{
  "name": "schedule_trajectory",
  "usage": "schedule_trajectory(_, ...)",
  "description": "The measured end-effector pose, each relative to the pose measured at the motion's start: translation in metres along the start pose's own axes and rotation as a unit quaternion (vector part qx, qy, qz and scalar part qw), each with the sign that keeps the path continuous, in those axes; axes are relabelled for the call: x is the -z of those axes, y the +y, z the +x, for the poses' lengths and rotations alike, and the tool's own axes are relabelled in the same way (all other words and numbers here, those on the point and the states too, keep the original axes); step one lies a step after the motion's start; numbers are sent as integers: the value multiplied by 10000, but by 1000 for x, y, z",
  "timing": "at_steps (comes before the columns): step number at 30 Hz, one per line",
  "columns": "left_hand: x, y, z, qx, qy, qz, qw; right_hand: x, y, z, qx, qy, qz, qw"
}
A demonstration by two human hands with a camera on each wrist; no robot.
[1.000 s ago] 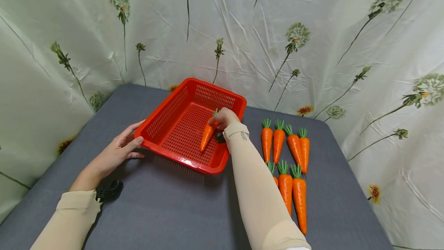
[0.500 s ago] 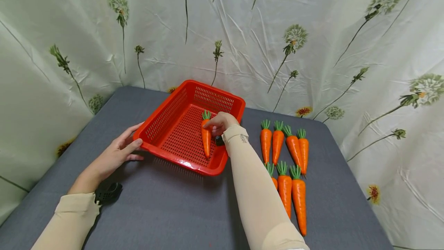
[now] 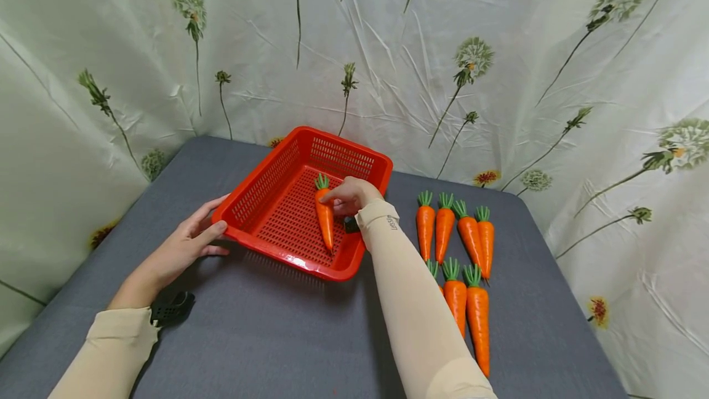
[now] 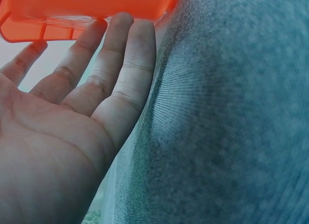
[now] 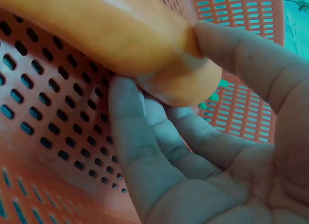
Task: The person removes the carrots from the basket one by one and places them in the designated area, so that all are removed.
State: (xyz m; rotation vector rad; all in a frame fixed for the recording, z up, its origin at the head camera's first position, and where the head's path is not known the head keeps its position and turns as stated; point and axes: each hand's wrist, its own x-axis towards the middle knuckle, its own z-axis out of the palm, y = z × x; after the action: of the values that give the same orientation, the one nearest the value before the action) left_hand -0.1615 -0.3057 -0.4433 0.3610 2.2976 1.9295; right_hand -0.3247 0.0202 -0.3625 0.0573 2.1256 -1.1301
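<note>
A red plastic basket (image 3: 288, 257) with slotted walls stands on the table. Inside it, my right hand (image 3: 351, 194) pinches an orange carrot (image 3: 325, 220) with a green top. The right wrist view shows the thumb on one side of the carrot (image 5: 130, 35) and fingertips on the other, close over the perforated floor. Whether the carrot's tip touches that floor I cannot tell. My left hand (image 3: 185, 248) is at the basket's left front corner, its thumb by the rim. From the left wrist, the nearly straight fingers (image 4: 137, 64) reach the basket's outer wall (image 4: 96, 4).
Several more carrots (image 3: 445, 236) lie in two rows right of the basket; my right forearm hides part of the nearer row (image 3: 477, 325). A grey cloth covers the table (image 3: 266, 350). A flower-patterned curtain (image 3: 410, 66) hangs behind and at both sides.
The carrot in my right hand has moved left inside the basket and turned, its green top now toward the back left. My left hand and the basket have hardly moved.
</note>
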Motion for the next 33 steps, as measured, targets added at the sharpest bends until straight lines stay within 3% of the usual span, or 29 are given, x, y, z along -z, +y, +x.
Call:
schedule_trajectory(11,-1,1,0,-125,-73,-96,9998,1,-11,-7,701,6,-2,9975)
schedule_trajectory(19,-1,3,1,-148,-80,-22,9999,0,-17,-14,1036,-73,505,9933)
schedule_trajectory(33,1,-2,0,-176,-120,-80,9997,11,-19,-21,1115,-61,693,9913)
